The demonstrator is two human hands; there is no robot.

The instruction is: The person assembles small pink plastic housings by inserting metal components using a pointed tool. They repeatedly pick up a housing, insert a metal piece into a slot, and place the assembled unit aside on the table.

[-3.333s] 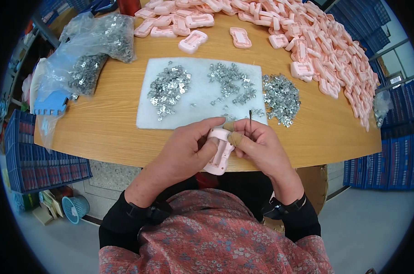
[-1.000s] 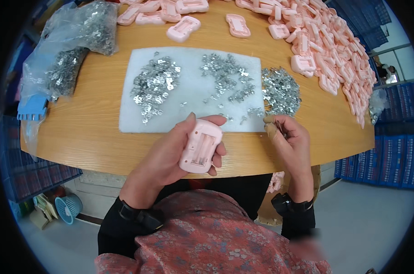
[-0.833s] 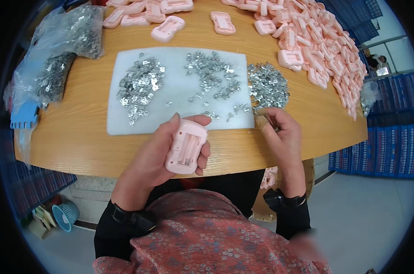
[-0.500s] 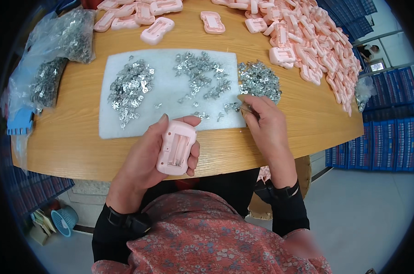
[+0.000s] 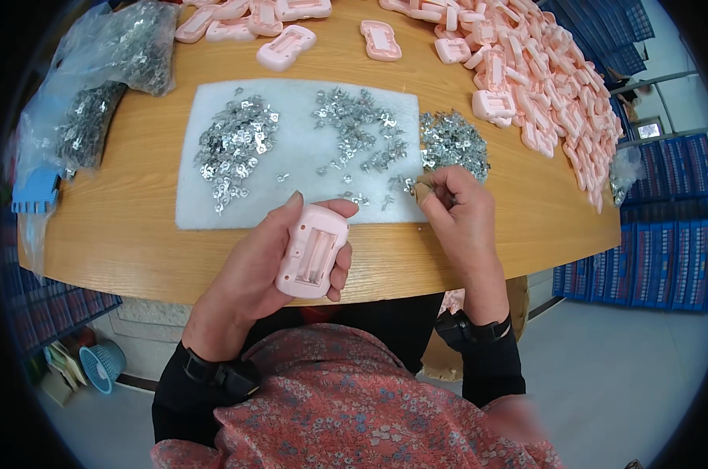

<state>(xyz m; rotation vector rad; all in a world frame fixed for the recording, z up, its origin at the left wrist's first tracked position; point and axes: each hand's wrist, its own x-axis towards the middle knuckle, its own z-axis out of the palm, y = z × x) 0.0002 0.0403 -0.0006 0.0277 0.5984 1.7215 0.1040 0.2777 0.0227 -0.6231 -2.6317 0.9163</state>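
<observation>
In my left hand (image 5: 268,258) rests a pale pink plastic housing (image 5: 314,252), fingers wrapped round it. Its open battery compartment (image 5: 320,254) faces up, with a bit of metal at the near end. My right hand (image 5: 461,211) is closed in a pinch over the near right corner of a white foam pad (image 5: 299,148). What lies between its fingertips is too small to make out. A tan cover sits on one fingertip. Small silver metal contact plates lie in a left heap (image 5: 233,148) and a scattered right group (image 5: 354,129) on the pad.
Another heap of metal plates (image 5: 453,142) lies right of the pad. A large pile of pink housings (image 5: 526,86) fills the far right. More pink housings (image 5: 286,48) lie at the back. Plastic bags of metal parts (image 5: 92,125) and a blue plastic piece (image 5: 35,194) are at left.
The view has shifted slightly, so the table things sit a little further right. My right fingers have curled in more at the pad's corner. My left hand still holds the pink housing.
</observation>
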